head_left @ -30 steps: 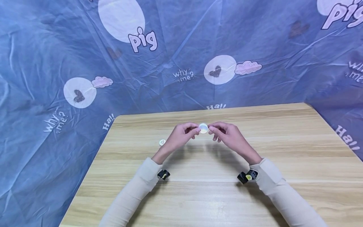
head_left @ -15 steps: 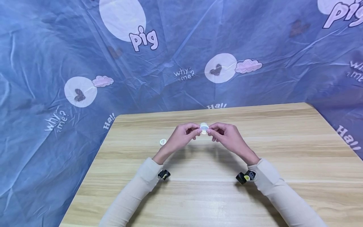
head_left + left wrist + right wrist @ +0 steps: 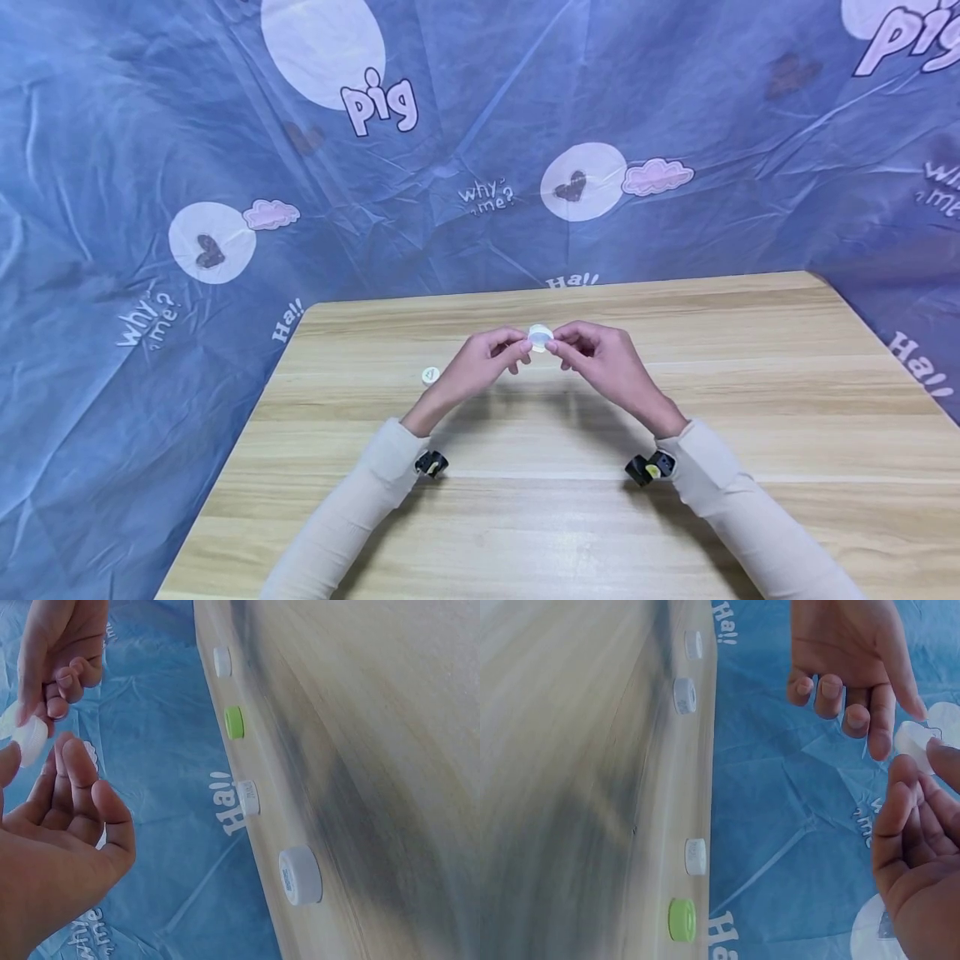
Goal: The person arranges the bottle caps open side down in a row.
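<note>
A white round piece that looks like a bottle cap (image 3: 540, 337) is held up over the table between both hands. My left hand (image 3: 486, 360) pinches its left side and my right hand (image 3: 603, 357) its right side, thumbs facing me. In the left wrist view the raised cap (image 3: 30, 741) shows a ridged, slightly see-through side. Seen from the right wrist, the right thumb (image 3: 943, 759) lies across the cap (image 3: 911, 742), with the left thumb tip at its upper edge. The other fingers of both hands are loosely curled below.
On the wooden table (image 3: 525, 533) several similar caps stand apart in a row: a green cap (image 3: 235, 722) and white ones, the largest-looking white cap (image 3: 301, 875) nearest the left wrist. One printed white cap (image 3: 430, 376) lies beside the left wrist. A blue printed cloth (image 3: 450, 150) hangs behind.
My right fingers have come in from just beside the cap to pinch its right side. The cap has tilted, so its rim shows more. The left hand has barely shifted.
</note>
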Available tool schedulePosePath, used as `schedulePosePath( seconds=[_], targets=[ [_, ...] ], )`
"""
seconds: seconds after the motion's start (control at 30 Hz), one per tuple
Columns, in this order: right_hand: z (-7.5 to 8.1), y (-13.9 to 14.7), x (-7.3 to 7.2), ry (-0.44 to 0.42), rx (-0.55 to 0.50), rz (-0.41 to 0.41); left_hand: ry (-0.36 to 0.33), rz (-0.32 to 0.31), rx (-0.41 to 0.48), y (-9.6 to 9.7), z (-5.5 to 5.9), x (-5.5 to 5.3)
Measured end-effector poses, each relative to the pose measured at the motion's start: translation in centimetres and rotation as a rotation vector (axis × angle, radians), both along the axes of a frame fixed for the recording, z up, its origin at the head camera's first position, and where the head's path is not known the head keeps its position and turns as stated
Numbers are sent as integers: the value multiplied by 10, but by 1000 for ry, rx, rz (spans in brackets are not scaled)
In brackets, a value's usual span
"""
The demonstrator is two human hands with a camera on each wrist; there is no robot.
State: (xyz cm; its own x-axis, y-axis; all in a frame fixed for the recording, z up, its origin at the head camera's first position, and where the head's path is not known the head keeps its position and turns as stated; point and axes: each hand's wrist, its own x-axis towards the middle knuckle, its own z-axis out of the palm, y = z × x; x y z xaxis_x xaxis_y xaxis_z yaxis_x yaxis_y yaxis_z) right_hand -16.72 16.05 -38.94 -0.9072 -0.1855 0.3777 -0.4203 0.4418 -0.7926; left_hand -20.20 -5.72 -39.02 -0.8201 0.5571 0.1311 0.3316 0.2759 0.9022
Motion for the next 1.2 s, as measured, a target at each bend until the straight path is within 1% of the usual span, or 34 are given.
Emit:
schedulePosePath(
  seconds=[0.1, 0.27, 0.4, 0.5, 0.63, 0.77, 0.97, 1.2],
  targets=[
    [0, 0, 0, 82, -10, 13, -40, -41, 15, -2, 0, 0],
    [-1, 0, -1, 266, 2, 53, -132, -120, 102, -3, 0, -2],
    [-3, 0, -2, 404, 32, 80, -206, -138, 140, -3, -1, -3],
    [-4, 0, -1, 472, 53, 101, -247, -149, 151, -4, 0, -3],
    [-6, -1, -1, 518, 72, 119, -271, -164, 164, -5, 0, -3],
    [-6, -2, -1, 533, 95, 131, -279, -180, 171, -6, -2, -3],
    [-5, -2, 1, 516, 121, 133, -284, -183, 166, -6, -4, -3],
    [-5, -3, 0, 507, 120, 134, -295, -179, 182, -6, -5, -4]
  ],
)
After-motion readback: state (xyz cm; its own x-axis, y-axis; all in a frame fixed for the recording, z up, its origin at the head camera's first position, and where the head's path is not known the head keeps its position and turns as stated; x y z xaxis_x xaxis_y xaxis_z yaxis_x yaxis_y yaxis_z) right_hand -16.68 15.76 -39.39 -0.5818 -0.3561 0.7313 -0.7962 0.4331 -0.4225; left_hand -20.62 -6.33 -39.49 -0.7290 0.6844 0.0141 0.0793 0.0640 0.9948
